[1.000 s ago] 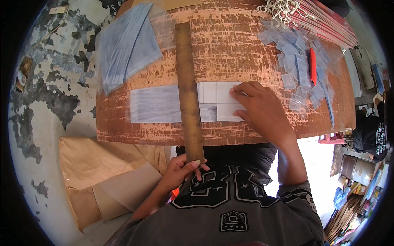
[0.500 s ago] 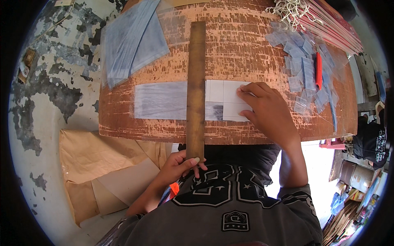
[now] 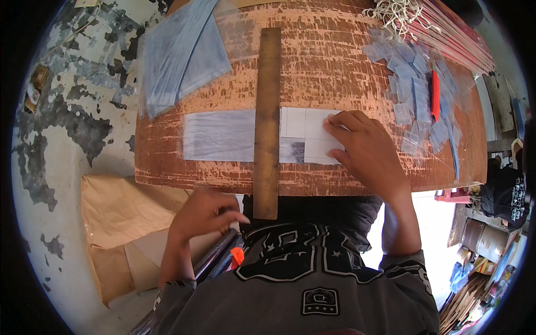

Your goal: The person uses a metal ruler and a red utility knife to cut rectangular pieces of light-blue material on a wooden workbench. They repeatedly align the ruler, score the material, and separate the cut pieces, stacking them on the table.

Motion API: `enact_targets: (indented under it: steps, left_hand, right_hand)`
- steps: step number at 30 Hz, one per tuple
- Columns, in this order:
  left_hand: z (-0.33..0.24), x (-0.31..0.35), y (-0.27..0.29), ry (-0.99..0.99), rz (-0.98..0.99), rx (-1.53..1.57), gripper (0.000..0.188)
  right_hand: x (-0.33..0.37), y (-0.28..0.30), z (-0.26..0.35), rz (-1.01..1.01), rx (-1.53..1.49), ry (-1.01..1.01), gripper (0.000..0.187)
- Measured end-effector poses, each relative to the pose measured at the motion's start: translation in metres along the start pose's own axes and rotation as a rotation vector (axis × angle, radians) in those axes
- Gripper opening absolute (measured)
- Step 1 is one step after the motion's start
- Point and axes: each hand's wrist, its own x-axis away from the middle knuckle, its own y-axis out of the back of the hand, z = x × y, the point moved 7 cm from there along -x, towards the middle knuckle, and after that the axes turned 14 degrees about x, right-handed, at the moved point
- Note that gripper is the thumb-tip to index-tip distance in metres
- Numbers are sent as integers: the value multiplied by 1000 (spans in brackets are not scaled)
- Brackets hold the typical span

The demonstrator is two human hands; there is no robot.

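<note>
A long flat wooden ruler (image 3: 268,95) lies upright in view across a translucent plastic strip (image 3: 218,137), its near end jutting past the table edge. To its right, a white card (image 3: 318,124) with ruled lines rests over the strip. My right hand (image 3: 365,148) holds the card's right end down, its curled fingertips and thumb pressing on it. Off the table's front edge, left of the ruler's near end, my left hand (image 3: 207,213) is in the air, slightly blurred. It holds nothing, and its forefinger and thumb stand apart.
Translucent plastic sheets (image 3: 195,61) are stacked at the table's far left. Small cut plastic pieces (image 3: 405,103) lie scattered at the right with a red cutter (image 3: 435,96). Thin pink sticks (image 3: 446,33) with white strings fill the far right corner. Brown paper (image 3: 131,212) lies below left.
My left hand has let go of the ruler's near end and moved up and to the left. The ruler and my right hand have stayed almost in place.
</note>
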Motion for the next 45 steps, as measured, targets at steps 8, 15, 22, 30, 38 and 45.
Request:
enact_targets:
  steps: [8, 15, 22, 30, 38, 45]
  left_hand:
    - [-49, -78, 52, -428, -241, -499, 52]
    - [-42, -125, 48, -566, -72, -738, 72]
    - [-29, -131, 47, -552, 2, -677, 72]
    - [-29, -135, 48, -487, 45, -633, 73]
    - [-30, -134, 48, -522, 33, -687, 73]
    - [-33, -136, 46, -541, 29, -707, 76]
  right_hand:
    - [-1, -1, 1, -10, 13, 7, 46]
    - [0, 0, 3, -55, 14, 3, 46]
    - [0, -1, 4, -15, 35, -5, 46]
    - [-1, -2, 4, -6, 44, -9, 46]
    - [0, -4, 4, -9, 39, -9, 46]
    - [0, -3, 4, -8, 43, -5, 47]
